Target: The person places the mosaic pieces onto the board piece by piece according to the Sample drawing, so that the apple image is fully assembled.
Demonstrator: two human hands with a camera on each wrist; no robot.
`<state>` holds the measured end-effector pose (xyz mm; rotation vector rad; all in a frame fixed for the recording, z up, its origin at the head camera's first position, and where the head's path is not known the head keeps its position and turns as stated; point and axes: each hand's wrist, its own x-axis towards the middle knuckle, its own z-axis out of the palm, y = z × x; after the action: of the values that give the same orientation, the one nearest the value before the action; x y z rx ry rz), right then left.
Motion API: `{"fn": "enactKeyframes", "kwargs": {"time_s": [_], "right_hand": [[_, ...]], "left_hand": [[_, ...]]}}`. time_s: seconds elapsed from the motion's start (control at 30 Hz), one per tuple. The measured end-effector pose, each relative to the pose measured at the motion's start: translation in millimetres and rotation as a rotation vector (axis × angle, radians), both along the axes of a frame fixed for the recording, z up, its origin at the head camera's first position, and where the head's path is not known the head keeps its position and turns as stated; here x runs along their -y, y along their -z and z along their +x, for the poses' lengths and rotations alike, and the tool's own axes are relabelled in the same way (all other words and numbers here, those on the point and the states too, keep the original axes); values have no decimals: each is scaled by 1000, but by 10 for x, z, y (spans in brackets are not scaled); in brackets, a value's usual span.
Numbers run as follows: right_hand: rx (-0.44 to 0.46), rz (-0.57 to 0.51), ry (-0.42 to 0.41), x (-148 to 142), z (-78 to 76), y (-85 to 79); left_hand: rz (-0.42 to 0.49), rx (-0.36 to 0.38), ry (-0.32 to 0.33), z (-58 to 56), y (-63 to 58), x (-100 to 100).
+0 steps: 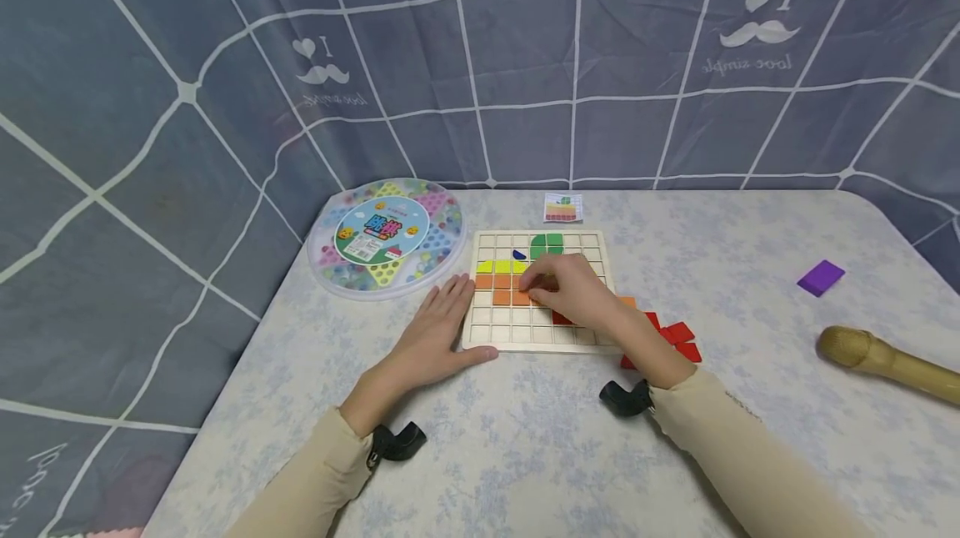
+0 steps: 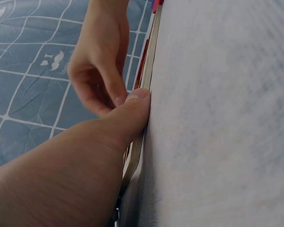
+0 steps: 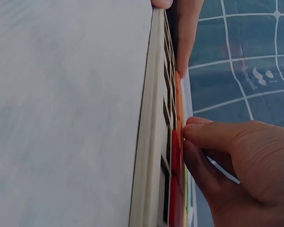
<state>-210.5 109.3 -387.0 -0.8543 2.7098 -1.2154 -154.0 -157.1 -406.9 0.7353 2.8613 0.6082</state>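
Observation:
A wooden grid board [image 1: 487,334] lies on the table, holding green pieces [image 1: 546,245], a dark blue piece [image 1: 519,254], a yellow row [image 1: 495,267] and orange tiles [image 1: 502,298]. Over its middle, my right hand [image 1: 572,289] pinches an orange tile at the end of the lower orange row; the fingertips [image 3: 194,132] meet the board there, and they partly hide the tile. Red tiles [image 1: 562,319] sit in the grid beneath that hand. My left hand [image 1: 429,348] lies flat with fingers spread along the board's left side, its thumb [image 2: 138,101] at the near edge.
Loose red tiles [image 1: 681,333] and an orange tile [image 1: 627,302] lie right of the board, partly under my right forearm. Behind stands a small picture card [image 1: 562,208]. A round Chinese checkers case [image 1: 442,258] is at left; a purple block [image 1: 821,278] and wooden stick [image 1: 888,360] at right.

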Motion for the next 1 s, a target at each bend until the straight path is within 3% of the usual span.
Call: {"fn": "enactKeyframes", "kwargs": {"time_s": [0.23,0.4,0.77,1.0], "right_hand": [[-55,64,2,-255,87,13],[-24,54,47,-556,161,-17],[30,131,232,-1292,330,-124],[74,210,190,-1623,351,-156]], "left_hand": [[11,-6,-9,1,8,42],[8,-14,-1,-7,13,49],[17,-25,8,11,7,39],[22,-28,11,1,21,7]]}}
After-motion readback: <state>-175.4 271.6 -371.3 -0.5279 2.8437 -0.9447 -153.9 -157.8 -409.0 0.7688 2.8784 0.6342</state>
